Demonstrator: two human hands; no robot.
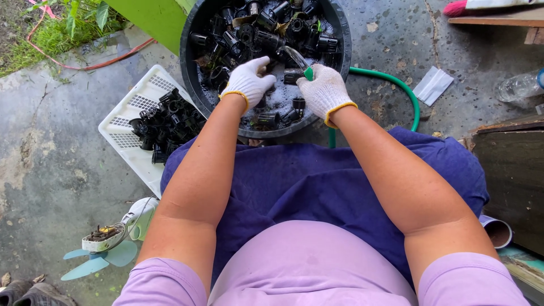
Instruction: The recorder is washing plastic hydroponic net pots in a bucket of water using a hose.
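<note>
Both my hands wear white knit gloves with yellow cuffs and reach into a round black basin [190,62] holding water and several small black plastic pots. My right hand [324,90] grips the end of a green hose [396,88], and water streams from its tip. My left hand [248,81] is closed around a small black pot [292,75] held in the stream just above the water. More black pots [266,34] fill the far half of the basin.
A white plastic basket [127,127] with several black pots lies left of the basin. A dismantled small fan [105,246] sits at lower left. A clear bottle [518,86], wooden boards and a green panel [150,20] border the wet concrete.
</note>
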